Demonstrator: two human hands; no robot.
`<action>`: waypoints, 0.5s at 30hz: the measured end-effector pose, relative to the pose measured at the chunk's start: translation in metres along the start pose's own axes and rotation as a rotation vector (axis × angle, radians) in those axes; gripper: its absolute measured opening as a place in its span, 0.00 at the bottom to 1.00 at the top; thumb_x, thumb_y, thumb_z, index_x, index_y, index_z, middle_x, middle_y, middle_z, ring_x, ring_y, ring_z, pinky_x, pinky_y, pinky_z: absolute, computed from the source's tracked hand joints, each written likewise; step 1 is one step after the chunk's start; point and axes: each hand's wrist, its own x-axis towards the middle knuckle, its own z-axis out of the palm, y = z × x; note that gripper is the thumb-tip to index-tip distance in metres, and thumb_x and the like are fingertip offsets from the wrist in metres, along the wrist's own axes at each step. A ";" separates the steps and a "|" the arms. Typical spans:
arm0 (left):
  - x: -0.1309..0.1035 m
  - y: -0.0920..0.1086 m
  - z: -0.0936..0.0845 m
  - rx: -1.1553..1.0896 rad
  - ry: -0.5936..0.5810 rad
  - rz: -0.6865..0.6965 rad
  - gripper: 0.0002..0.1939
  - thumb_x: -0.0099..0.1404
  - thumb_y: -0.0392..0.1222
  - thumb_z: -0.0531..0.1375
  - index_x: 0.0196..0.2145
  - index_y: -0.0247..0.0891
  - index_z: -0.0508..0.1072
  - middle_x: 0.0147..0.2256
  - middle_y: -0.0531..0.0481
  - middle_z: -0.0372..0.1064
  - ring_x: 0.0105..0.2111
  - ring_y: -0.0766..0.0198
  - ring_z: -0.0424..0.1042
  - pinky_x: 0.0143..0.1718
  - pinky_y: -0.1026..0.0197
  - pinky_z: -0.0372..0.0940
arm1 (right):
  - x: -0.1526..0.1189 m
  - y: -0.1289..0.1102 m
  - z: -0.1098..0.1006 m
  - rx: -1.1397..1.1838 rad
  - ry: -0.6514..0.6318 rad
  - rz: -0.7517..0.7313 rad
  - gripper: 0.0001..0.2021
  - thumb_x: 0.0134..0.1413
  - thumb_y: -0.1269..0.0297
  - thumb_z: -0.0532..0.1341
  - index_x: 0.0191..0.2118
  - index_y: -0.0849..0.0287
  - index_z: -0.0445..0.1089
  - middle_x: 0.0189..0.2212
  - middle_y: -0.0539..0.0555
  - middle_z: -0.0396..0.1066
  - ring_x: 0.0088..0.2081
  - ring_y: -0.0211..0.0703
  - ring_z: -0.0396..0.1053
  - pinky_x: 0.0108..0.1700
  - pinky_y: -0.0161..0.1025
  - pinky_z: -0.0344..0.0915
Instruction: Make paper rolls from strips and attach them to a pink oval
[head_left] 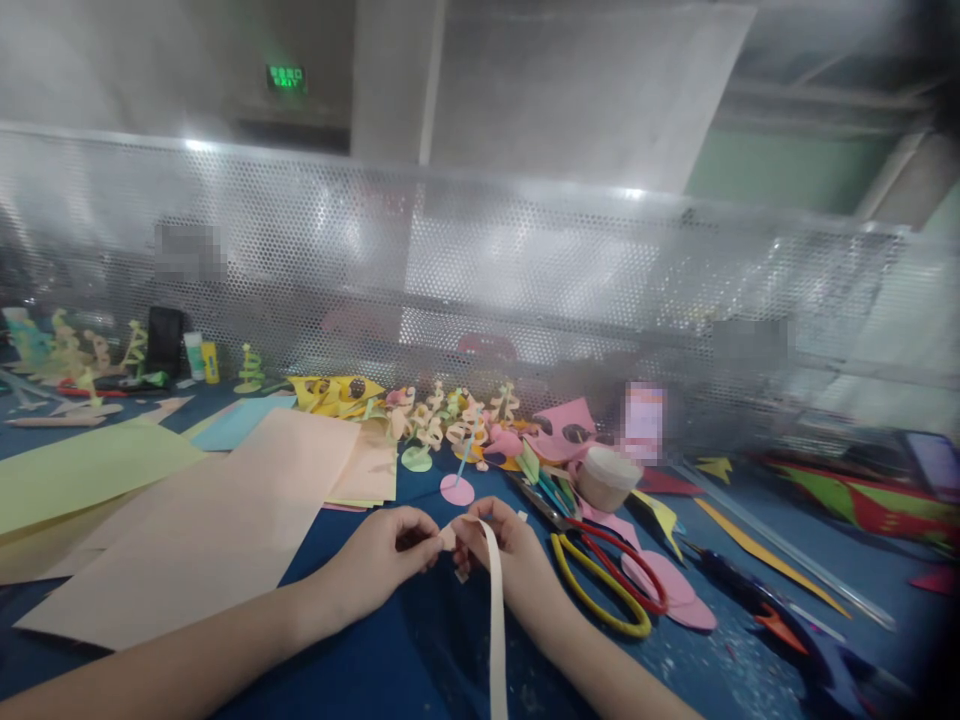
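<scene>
A long cream paper strip (495,630) runs from my fingers down toward the bottom of the view. My left hand (386,550) pinches its short end between thumb and fingers. Close beside it, my right hand (501,540) is closed on the same strip, which bends over the fingers and hangs toward me. Just beyond my hands stands a thin blue stick on a pink paper disc (457,489). To the right of my right hand lie scissors (637,628) with red and yellow handles.
Paper sheets (217,530) cover the left side. Several curled-paper figures (427,425) stand at the back, before a perforated metal screen (525,270). A tub (607,480), pink paper ovals (679,590), a clear stick (817,560) and a dark blue glue gun (750,585) lie on the right.
</scene>
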 end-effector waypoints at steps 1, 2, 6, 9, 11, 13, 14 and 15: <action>0.000 -0.001 0.000 0.004 0.006 0.002 0.09 0.58 0.41 0.53 0.25 0.35 0.68 0.23 0.54 0.64 0.25 0.66 0.64 0.29 0.65 0.59 | 0.000 0.000 0.000 -0.003 0.016 0.015 0.21 0.31 0.48 0.66 0.22 0.57 0.58 0.14 0.45 0.65 0.16 0.34 0.61 0.20 0.33 0.59; 0.001 -0.002 0.000 0.003 0.012 0.000 0.09 0.58 0.41 0.53 0.25 0.35 0.68 0.22 0.54 0.63 0.25 0.66 0.64 0.28 0.65 0.58 | 0.000 0.000 0.000 -0.011 0.028 0.031 0.21 0.31 0.47 0.65 0.20 0.58 0.58 0.13 0.45 0.65 0.15 0.34 0.60 0.19 0.32 0.59; 0.004 -0.007 0.000 -0.022 0.018 -0.018 0.08 0.58 0.40 0.53 0.25 0.35 0.67 0.21 0.54 0.62 0.24 0.67 0.63 0.27 0.66 0.58 | -0.005 -0.001 -0.001 -0.110 -0.022 0.042 0.23 0.42 0.45 0.58 0.14 0.61 0.61 0.09 0.48 0.62 0.12 0.31 0.56 0.16 0.30 0.52; 0.003 -0.007 -0.001 0.012 0.009 -0.010 0.07 0.58 0.39 0.52 0.26 0.35 0.68 0.22 0.54 0.62 0.24 0.67 0.63 0.27 0.66 0.57 | -0.009 -0.003 0.000 -0.213 -0.064 -0.013 0.20 0.46 0.47 0.56 0.20 0.62 0.67 0.10 0.46 0.61 0.13 0.31 0.55 0.16 0.30 0.51; 0.002 -0.006 -0.001 0.062 0.010 0.005 0.08 0.58 0.39 0.52 0.26 0.35 0.68 0.22 0.54 0.62 0.24 0.66 0.63 0.27 0.66 0.57 | -0.011 -0.005 0.000 -0.279 -0.034 -0.105 0.15 0.46 0.52 0.58 0.24 0.61 0.69 0.15 0.47 0.63 0.16 0.33 0.57 0.18 0.30 0.54; 0.001 -0.005 0.000 0.109 0.022 0.018 0.08 0.58 0.39 0.52 0.25 0.36 0.68 0.23 0.54 0.63 0.25 0.66 0.63 0.27 0.66 0.57 | -0.011 -0.005 -0.001 -0.362 0.024 -0.222 0.11 0.46 0.57 0.60 0.25 0.60 0.70 0.21 0.49 0.65 0.23 0.36 0.62 0.23 0.31 0.59; 0.000 -0.004 0.000 0.133 0.032 0.023 0.09 0.58 0.39 0.51 0.25 0.36 0.68 0.23 0.54 0.63 0.25 0.66 0.64 0.28 0.66 0.57 | -0.011 -0.005 -0.001 -0.401 0.043 -0.264 0.09 0.46 0.59 0.60 0.26 0.59 0.70 0.24 0.50 0.66 0.26 0.39 0.64 0.25 0.32 0.60; 0.000 -0.004 0.000 0.150 0.040 0.026 0.09 0.58 0.39 0.51 0.25 0.36 0.68 0.23 0.54 0.63 0.26 0.66 0.64 0.28 0.66 0.57 | -0.011 -0.005 -0.002 -0.435 0.050 -0.292 0.07 0.46 0.61 0.60 0.27 0.59 0.71 0.26 0.51 0.66 0.29 0.40 0.65 0.27 0.32 0.61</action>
